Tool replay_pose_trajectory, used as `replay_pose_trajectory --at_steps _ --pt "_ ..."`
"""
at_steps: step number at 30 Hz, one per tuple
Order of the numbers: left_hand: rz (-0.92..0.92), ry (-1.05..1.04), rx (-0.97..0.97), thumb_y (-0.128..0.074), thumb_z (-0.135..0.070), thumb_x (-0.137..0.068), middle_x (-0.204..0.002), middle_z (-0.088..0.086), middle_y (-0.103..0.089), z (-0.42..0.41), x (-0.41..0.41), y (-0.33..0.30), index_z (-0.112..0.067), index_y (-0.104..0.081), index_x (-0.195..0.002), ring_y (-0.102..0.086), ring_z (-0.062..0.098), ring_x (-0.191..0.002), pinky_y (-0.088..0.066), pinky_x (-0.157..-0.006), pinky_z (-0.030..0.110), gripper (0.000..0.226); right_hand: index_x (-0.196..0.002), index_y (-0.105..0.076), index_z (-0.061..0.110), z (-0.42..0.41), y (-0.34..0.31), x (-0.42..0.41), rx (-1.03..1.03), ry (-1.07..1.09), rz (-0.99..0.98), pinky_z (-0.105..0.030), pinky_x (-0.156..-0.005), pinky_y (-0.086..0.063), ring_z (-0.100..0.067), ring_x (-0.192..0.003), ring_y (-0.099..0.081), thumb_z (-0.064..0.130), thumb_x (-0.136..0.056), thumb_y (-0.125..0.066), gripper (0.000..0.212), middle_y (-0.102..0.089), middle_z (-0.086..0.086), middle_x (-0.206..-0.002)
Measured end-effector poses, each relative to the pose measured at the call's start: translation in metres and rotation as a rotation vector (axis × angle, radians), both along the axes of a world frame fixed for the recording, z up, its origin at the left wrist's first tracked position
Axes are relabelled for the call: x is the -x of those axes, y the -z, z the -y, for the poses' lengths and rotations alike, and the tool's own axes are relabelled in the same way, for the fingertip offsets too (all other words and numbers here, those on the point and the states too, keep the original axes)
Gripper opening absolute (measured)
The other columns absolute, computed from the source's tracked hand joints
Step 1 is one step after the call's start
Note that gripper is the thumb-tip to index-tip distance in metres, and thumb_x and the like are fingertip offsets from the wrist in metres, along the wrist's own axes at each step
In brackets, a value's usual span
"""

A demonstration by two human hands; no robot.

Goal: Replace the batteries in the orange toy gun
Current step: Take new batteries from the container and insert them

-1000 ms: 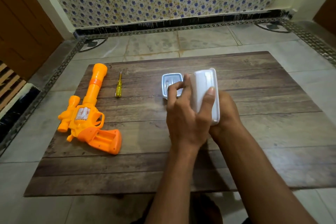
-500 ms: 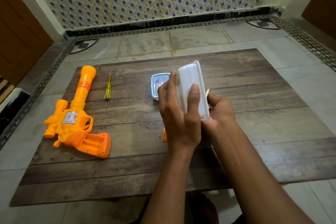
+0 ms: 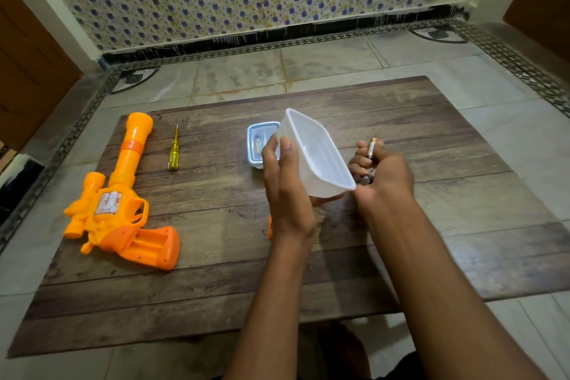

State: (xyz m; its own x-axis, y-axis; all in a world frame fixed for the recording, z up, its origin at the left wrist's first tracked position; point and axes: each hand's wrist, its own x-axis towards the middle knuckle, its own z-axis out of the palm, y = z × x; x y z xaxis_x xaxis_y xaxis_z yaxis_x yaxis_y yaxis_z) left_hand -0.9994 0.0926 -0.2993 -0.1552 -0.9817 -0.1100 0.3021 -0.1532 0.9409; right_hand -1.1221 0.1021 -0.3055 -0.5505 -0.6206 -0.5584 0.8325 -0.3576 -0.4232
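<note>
The orange toy gun [image 3: 120, 197] lies at the left of the wooden board [image 3: 462, 194], its handle's battery bay open and facing up. My left hand [image 3: 285, 182] grips a white plastic tub [image 3: 317, 154], tilted with its opening toward the right. My right hand [image 3: 382, 173] is curled round batteries [image 3: 371, 148], one end sticking out above the fingers and another showing near the thumb. A small orange piece [image 3: 270, 227] peeks out from under my left wrist.
A yellow screwdriver [image 3: 174, 149] lies right of the gun's barrel. A clear lid or tray [image 3: 257, 139] sits behind the tub. The board rests on a tiled floor, with a patterned wall behind.
My hands have come apart. The tub has turned from upside down to tilted with its mouth toward the right. The batteries are now in plain sight in my right hand.
</note>
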Motion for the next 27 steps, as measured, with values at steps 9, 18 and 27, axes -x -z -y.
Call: replay_pose_trajectory --at_steps 9,18,27 --pt "0.092 0.23 -0.111 -0.072 -0.069 -0.066 -0.136 0.011 -0.063 -0.014 0.004 -0.003 -0.029 -0.056 -0.137 -0.062 0.034 -0.125 -0.052 -0.105 0.063 0.083 -0.095 -0.067 0.001 -0.021 -0.015 0.019 -0.182 0.058 -0.382 -0.021 -0.037 -0.025 -0.007 -0.041 -0.033 0.02 -0.104 -0.057 0.024 -0.048 0.001 -0.058" --pt "0.407 0.213 0.116 -0.05 -0.041 -0.08 -0.097 -0.01 -0.068 -0.027 0.014 0.001 -0.028 -0.06 -0.123 -0.066 0.013 -0.091 -0.055 -0.067 0.028 0.046 -0.107 -0.069 0.004 -0.032 -0.02 0.031 -0.231 -0.048 -0.678 -0.021 -0.042 -0.022 -0.012 -0.04 -0.032 0.004 -0.095 -0.049 0.024 -0.05 -0.004 -0.059" --pt "0.875 0.245 0.321 -0.05 -0.038 -0.103 -0.118 0.001 -0.058 -0.034 0.018 0.012 -0.02 -0.061 -0.126 -0.053 0.013 -0.098 -0.041 -0.073 0.025 0.031 -0.112 -0.071 0.006 -0.035 -0.023 0.025 -0.163 -0.24 -1.022 -0.022 -0.043 -0.026 -0.012 -0.039 -0.033 0.008 -0.103 -0.048 0.024 -0.054 -0.012 -0.061"
